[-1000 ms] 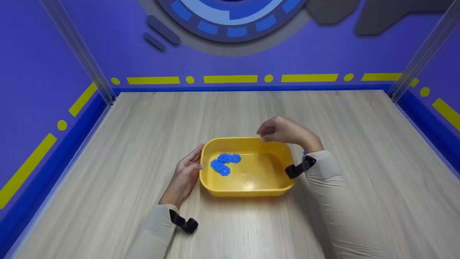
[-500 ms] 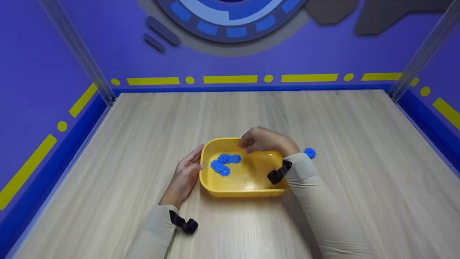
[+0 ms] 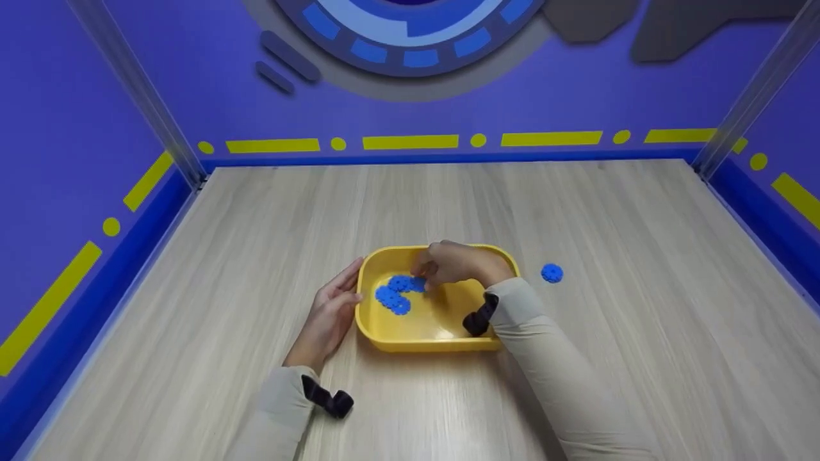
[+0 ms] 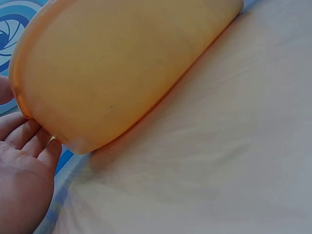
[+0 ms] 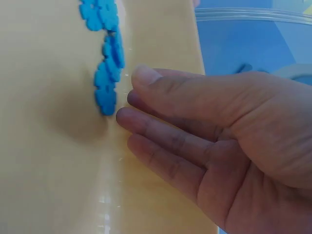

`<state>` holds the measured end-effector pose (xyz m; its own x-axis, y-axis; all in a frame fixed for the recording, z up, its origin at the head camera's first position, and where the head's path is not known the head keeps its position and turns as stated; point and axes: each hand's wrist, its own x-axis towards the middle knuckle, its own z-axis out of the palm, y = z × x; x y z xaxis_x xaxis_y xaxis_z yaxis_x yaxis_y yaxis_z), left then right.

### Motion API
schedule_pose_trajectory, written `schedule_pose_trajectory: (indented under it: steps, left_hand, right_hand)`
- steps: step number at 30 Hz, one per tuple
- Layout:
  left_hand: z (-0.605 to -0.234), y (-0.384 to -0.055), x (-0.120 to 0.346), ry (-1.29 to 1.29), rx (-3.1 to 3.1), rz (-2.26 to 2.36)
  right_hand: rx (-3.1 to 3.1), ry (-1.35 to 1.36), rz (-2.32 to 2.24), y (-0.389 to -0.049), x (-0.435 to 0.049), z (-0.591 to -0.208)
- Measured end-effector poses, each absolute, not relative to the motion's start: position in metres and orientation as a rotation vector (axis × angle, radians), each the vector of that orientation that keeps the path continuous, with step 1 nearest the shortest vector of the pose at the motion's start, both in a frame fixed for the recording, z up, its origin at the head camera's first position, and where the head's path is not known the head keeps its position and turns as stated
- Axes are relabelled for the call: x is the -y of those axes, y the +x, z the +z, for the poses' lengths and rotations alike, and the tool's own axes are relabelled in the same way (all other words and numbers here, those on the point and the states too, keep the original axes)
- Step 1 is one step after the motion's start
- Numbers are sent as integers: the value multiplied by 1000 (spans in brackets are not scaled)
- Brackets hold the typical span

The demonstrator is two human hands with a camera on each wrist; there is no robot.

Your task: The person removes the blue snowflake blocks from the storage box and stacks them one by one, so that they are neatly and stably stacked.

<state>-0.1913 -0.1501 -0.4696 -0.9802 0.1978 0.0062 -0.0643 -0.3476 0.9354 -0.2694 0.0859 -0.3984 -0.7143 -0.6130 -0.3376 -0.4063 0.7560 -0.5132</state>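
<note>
A yellow plastic tub [image 3: 442, 344] sits on the table with several blue snowflake-shaped building discs [image 3: 391, 296] in a bent row at its left inside. My left hand [image 3: 330, 317] holds the tub's left end, thumb at the rim and fingers against the outer wall. Inside the tub, my right hand [image 3: 451, 262] reaches down beside the right end of the row. In the right wrist view its fingers [image 5: 161, 134] are loosely bent close to the blue discs [image 5: 105, 90], with nothing between them and the thumb. Another blue disc [image 3: 552, 273] lies on the table right of the tub.
The wood-grain table [image 3: 288, 224] is enclosed by a blue back wall [image 3: 410, 115] and side walls with yellow markings. Each wrist wears a black camera; the right one [image 3: 477, 320] hangs over the tub's near right corner.
My right hand has moved left and down from the tub's far right rim to the blue discs inside. The lone disc on the table has come into full view. My left hand stays put.
</note>
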Motion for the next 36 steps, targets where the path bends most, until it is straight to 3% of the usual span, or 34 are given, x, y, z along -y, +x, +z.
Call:
schedule_pose_trajectory:
  steps: [17, 36]
  left_hand:
    - [-471, -192, 152, 221, -1672, 2460]
    - [-472, -192, 151, 226, -1684, 2455]
  right_hand:
    - [-2496, -731, -437, -261, -76, -399]
    - [-2594, -899, -298, -256, -58, -407]
